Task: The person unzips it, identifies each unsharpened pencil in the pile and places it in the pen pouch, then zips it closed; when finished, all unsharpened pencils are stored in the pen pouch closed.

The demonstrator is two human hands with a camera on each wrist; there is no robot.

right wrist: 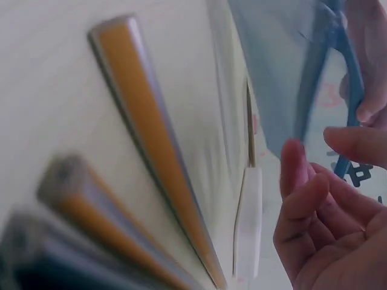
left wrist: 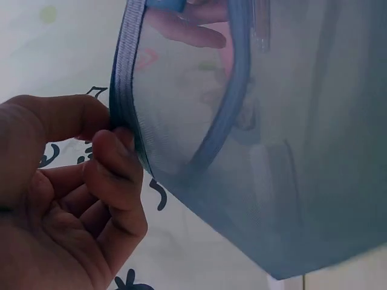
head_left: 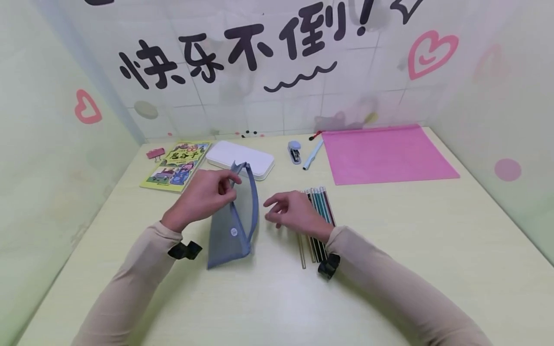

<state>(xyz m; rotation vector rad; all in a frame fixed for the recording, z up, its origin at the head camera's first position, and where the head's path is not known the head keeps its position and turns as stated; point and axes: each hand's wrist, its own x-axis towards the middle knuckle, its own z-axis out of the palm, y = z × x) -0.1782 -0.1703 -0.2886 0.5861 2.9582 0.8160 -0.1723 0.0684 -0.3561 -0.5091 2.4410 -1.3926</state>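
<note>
A grey-blue mesh pencil pouch [head_left: 231,226] stands tilted on the table, its open zipper edge raised. My left hand [head_left: 207,193] pinches that upper edge [left wrist: 124,103] between thumb and forefinger. My right hand [head_left: 290,211] hovers just right of the pouch with fingers loosely curled and nothing in them; the pouch [right wrist: 284,72] shows ahead of it in the right wrist view. Several pencils [head_left: 320,206] lie side by side under and beyond the right hand, their shafts [right wrist: 151,139] close to the wrist camera.
A white case [head_left: 240,158] lies behind the pouch. A comic book [head_left: 177,166] and a pink binder clip [head_left: 154,154] are at the back left. A small stapler [head_left: 295,152], a pen [head_left: 312,154] and a pink folder [head_left: 385,154] lie at the back right.
</note>
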